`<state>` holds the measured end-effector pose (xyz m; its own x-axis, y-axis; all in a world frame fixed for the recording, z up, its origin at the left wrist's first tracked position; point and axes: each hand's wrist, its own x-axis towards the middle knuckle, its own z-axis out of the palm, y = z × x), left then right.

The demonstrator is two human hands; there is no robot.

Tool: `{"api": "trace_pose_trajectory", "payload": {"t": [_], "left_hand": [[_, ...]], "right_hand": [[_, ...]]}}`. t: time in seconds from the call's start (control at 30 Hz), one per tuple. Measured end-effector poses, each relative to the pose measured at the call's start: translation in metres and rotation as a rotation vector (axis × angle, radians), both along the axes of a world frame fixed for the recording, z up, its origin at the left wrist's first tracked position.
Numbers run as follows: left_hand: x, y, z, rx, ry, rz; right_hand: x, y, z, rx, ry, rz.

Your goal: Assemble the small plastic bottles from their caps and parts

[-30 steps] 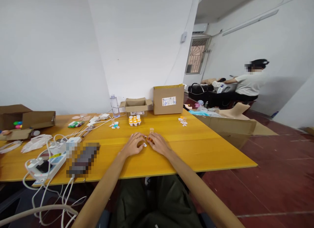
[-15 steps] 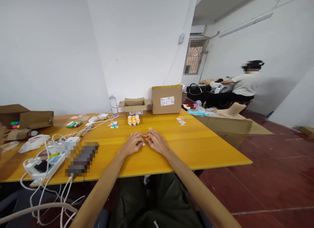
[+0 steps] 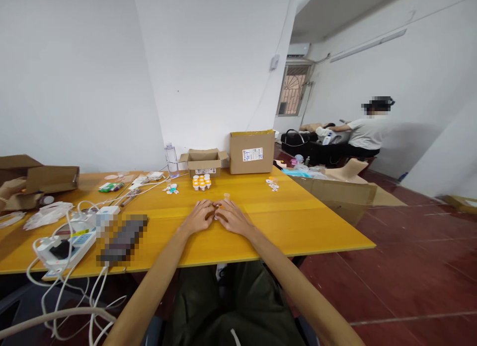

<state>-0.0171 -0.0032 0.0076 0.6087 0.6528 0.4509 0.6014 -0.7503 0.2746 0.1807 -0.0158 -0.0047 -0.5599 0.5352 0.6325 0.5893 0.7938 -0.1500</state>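
My left hand [image 3: 200, 217] and my right hand [image 3: 234, 217] meet over the table, with the fingertips pinched together. A small white disc [image 3: 216, 217] shows at my left fingertips. Of a small orange piece [image 3: 219, 206] at my right fingertips only a sliver is visible; the fingers hide the rest. Just beyond my right hand stands a small clear cup [image 3: 227, 195]. Several small white-and-orange bottles [image 3: 201, 182] stand grouped farther back. Small white discs with some teal pieces [image 3: 171, 189] lie to their left, and more white discs [image 3: 273, 185] to the right.
Behind the bottles are an open carton [image 3: 203, 162], a larger box [image 3: 251, 153] and a clear bottle [image 3: 171, 160]. A power strip [image 3: 80, 244] with cables and a blurred dark device [image 3: 124, 239] occupy the left. Another person's hand [image 3: 11, 188] reaches by the left box. Someone sits far right.
My hands have come together, and the white disc and orange piece now sit close between the fingertips. The other person's hand at the left edge has moved further into view. The camera has shifted slightly.
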Motion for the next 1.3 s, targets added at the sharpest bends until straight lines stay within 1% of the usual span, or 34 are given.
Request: {"api": "trace_pose_trajectory", "payload": {"t": [0.27,0.43,0.53,0.63,0.73,0.83,0.93,1.13,1.23,1.3], "left_hand": [[0.0,-0.003,0.006,0.016,-0.009,0.006],[-0.001,0.0,0.005,-0.001,-0.02,0.004],[-0.002,0.002,0.004,-0.015,-0.032,0.0],[-0.002,0.003,0.003,-0.029,-0.034,0.001],[-0.002,0.004,0.003,-0.037,-0.034,0.011],[-0.001,0.003,0.003,-0.039,-0.034,0.024],[-0.001,0.002,0.003,-0.029,-0.045,0.033],[-0.002,0.002,0.003,-0.007,-0.044,0.055],[-0.003,0.003,0.001,-0.001,-0.029,0.06],[-0.003,0.004,0.0,-0.001,-0.023,0.061]], "right_hand": [[0.0,0.002,0.001,0.002,-0.004,0.027],[-0.002,0.001,0.001,0.005,0.02,0.014],[-0.003,0.003,0.0,0.02,0.074,-0.065],[-0.002,0.008,-0.004,0.011,0.105,-0.212],[0.0,0.013,-0.008,-0.019,0.076,-0.334],[0.0,0.016,-0.011,-0.044,0.03,-0.379],[-0.001,0.015,-0.011,-0.075,0.009,-0.413],[-0.002,0.009,0.001,-0.155,0.055,-0.496],[0.001,0.004,0.006,-0.197,0.083,-0.558],[0.005,0.0,0.007,-0.24,0.061,-0.58]]}}
